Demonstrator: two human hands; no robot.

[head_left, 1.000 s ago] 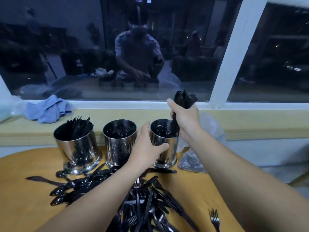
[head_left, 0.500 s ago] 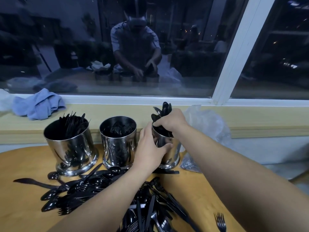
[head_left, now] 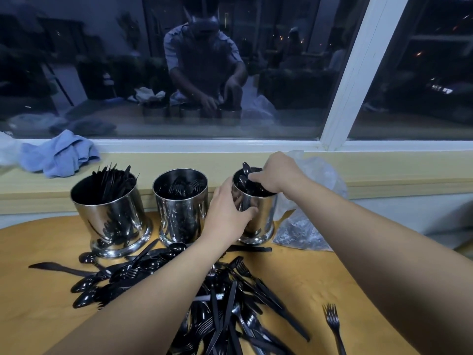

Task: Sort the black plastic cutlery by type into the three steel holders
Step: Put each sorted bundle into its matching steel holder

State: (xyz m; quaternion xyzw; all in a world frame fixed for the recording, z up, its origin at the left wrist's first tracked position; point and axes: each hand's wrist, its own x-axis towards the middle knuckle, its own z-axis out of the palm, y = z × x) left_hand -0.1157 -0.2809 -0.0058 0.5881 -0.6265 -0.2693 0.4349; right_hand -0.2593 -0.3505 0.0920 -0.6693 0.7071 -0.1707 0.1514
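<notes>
Steel shines on the three holders lined up at the back of the wooden table (head_left: 320, 283). From the head view, the left hand (head_left: 225, 213) wraps the right holder (head_left: 258, 216) to steady it, while the right hand (head_left: 276, 175) reaches into its mouth, fingers curled round a bunch of spoons (head_left: 245, 175). I judge the spoon drop is nearly finished; next comes letting go and picking from the mixed pile (head_left: 225, 311) near the front edge.

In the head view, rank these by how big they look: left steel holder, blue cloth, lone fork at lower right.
1. left steel holder
2. blue cloth, though it lies farther back, so its true size is unsure
3. lone fork
</notes>
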